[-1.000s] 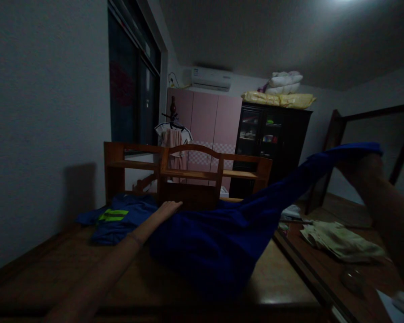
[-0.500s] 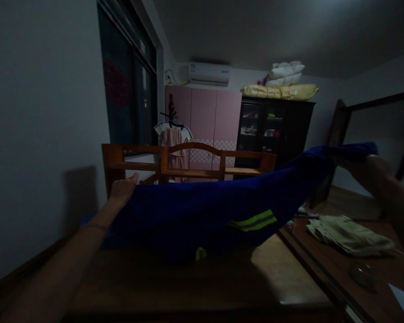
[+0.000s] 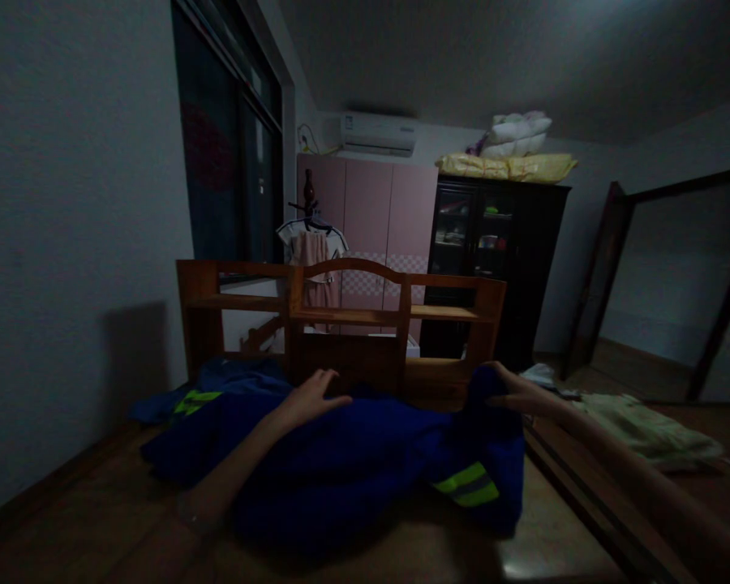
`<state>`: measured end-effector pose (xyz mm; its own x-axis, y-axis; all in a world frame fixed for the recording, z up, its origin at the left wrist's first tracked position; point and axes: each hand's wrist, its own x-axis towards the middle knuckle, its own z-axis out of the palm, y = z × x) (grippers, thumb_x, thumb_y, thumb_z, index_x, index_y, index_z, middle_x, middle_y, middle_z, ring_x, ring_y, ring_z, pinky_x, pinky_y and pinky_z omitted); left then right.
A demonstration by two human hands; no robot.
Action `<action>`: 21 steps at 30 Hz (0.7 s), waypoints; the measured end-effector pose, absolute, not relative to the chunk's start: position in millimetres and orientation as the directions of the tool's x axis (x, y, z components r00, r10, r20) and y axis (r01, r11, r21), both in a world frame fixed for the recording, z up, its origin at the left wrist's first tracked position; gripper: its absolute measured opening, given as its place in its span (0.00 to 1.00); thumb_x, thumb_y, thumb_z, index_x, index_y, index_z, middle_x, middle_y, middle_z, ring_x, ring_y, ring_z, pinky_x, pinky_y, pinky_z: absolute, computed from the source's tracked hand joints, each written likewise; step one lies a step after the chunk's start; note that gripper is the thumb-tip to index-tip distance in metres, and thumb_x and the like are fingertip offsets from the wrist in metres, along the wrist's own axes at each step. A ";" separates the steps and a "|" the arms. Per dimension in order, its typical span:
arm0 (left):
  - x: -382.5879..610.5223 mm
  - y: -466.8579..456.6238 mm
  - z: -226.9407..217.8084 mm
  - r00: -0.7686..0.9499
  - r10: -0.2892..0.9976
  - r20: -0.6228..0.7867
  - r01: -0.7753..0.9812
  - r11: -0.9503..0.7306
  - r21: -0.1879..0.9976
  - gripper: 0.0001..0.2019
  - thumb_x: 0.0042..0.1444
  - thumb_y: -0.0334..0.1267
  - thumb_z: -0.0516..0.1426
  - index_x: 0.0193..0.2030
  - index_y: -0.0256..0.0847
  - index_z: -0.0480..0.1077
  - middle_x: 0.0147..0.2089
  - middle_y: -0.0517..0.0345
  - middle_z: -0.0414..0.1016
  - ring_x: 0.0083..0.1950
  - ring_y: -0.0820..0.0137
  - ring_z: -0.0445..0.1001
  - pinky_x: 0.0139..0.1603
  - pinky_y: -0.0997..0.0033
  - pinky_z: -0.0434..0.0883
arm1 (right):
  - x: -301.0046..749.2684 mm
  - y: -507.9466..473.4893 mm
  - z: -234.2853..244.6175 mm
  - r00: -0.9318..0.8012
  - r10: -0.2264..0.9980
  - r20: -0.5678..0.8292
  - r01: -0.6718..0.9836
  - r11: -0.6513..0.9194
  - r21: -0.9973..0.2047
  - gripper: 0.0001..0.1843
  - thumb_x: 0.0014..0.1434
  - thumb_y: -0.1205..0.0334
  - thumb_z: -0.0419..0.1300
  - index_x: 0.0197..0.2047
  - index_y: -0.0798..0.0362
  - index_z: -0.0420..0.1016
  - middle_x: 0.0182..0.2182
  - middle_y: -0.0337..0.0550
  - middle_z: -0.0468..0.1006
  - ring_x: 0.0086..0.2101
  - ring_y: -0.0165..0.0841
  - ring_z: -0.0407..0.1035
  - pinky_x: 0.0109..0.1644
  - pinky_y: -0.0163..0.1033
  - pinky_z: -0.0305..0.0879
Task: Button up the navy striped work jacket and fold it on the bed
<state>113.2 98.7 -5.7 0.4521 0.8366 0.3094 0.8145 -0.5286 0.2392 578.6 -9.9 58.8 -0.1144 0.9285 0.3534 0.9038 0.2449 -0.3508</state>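
Blue garment (image 3: 341,470) lies rumpled across the wooden tabletop (image 3: 553,527) in front of you, a yellow-green striped band (image 3: 467,485) showing near its right end. Your left hand (image 3: 316,397) is over its far side, thumb and fingers spread; I cannot tell whether it touches the fabric. Your right hand (image 3: 517,393) pinches a raised fold at the right end. Behind the left part lies a paler blue bundle (image 3: 240,375), and light-coloured cloth (image 3: 645,426) sits beyond your right forearm

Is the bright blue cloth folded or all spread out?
Spread out: the bright blue cloth with a yellow-green stripe lies rumpled across the brown wooden table, one end raised at the right hand.
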 end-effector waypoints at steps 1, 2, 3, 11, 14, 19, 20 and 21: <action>123.1 92.3 -13.8 0.570 0.799 0.194 0.761 -0.602 0.244 0.39 0.49 0.62 0.54 0.64 0.45 0.52 0.64 0.46 0.57 0.61 0.57 0.62 0.58 0.63 0.61 | 567.3 -8.9 43.6 -0.211 0.941 0.263 0.906 0.289 -0.309 0.35 0.49 0.59 0.63 0.59 0.55 0.58 0.43 0.49 0.76 0.40 0.39 0.73 0.43 0.39 0.68; 130.7 86.3 -21.8 0.634 0.768 0.089 0.737 -0.635 0.234 0.47 0.42 0.63 0.58 0.66 0.46 0.48 0.66 0.44 0.53 0.64 0.53 0.58 0.60 0.60 0.58 | 555.6 -8.1 28.1 -0.276 0.939 0.207 0.913 0.323 -0.248 0.40 0.48 0.57 0.63 0.62 0.56 0.54 0.48 0.54 0.72 0.45 0.42 0.70 0.48 0.42 0.66; 136.2 81.2 -28.8 0.655 0.756 0.013 0.738 -0.643 0.205 0.53 0.36 0.63 0.62 0.67 0.45 0.45 0.67 0.41 0.50 0.66 0.49 0.54 0.62 0.56 0.55 | 544.0 -6.9 12.8 -0.312 0.934 0.173 0.925 0.340 -0.171 0.45 0.45 0.57 0.65 0.63 0.58 0.52 0.54 0.58 0.68 0.51 0.45 0.66 0.53 0.44 0.63; 122.8 45.4 -7.0 0.702 0.712 0.000 0.700 -0.690 0.184 0.16 0.48 0.35 0.60 0.47 0.44 0.70 0.48 0.53 0.74 0.49 0.61 0.71 0.50 0.67 0.64 | 491.5 23.1 -56.7 -0.367 0.924 0.110 0.930 0.364 0.046 0.49 0.38 0.68 0.63 0.65 0.57 0.52 0.61 0.63 0.56 0.60 0.52 0.53 0.61 0.54 0.51; 110.8 9.2 -5.1 0.798 0.598 0.077 0.578 -0.795 0.186 0.10 0.53 0.29 0.53 0.39 0.45 0.70 0.40 0.58 0.75 0.43 0.66 0.73 0.44 0.71 0.65 | 486.6 26.8 -58.1 -0.405 0.910 0.089 0.914 0.400 0.071 0.48 0.38 0.73 0.60 0.65 0.55 0.53 0.58 0.58 0.64 0.54 0.48 0.63 0.56 0.47 0.59; 107.6 -65.0 -56.5 0.864 0.498 0.076 0.501 -0.866 -0.013 0.10 0.55 0.27 0.51 0.40 0.44 0.69 0.34 0.53 0.75 0.34 0.65 0.73 0.39 0.65 0.65 | 468.8 5.4 -54.4 -0.447 0.889 0.100 0.889 0.429 0.160 0.38 0.43 0.76 0.53 0.60 0.49 0.63 0.41 0.50 0.76 0.40 0.45 0.70 0.43 0.44 0.62; 107.5 -77.4 -68.0 0.880 0.469 0.072 0.471 -0.882 -0.009 0.11 0.56 0.28 0.51 0.42 0.45 0.69 0.33 0.53 0.75 0.32 0.65 0.72 0.38 0.65 0.66 | 465.3 -0.8 -51.6 -0.443 0.888 0.126 0.890 0.417 0.186 0.37 0.44 0.75 0.53 0.59 0.49 0.64 0.39 0.50 0.76 0.39 0.45 0.70 0.42 0.44 0.61; 106.7 -88.0 -76.9 0.890 0.450 0.081 0.451 -0.893 0.009 0.13 0.57 0.29 0.50 0.45 0.46 0.69 0.32 0.53 0.75 0.32 0.66 0.72 0.38 0.66 0.66 | 462.9 -6.7 -47.4 -0.433 0.886 0.163 0.892 0.397 0.214 0.35 0.45 0.73 0.54 0.59 0.49 0.65 0.38 0.50 0.76 0.39 0.45 0.70 0.42 0.45 0.61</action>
<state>106.7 -88.0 -76.9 0.8895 0.4497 0.0805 0.4505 -0.8927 0.0089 462.9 -6.7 -47.4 -0.4335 0.8863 0.1628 0.8925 0.3972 0.2137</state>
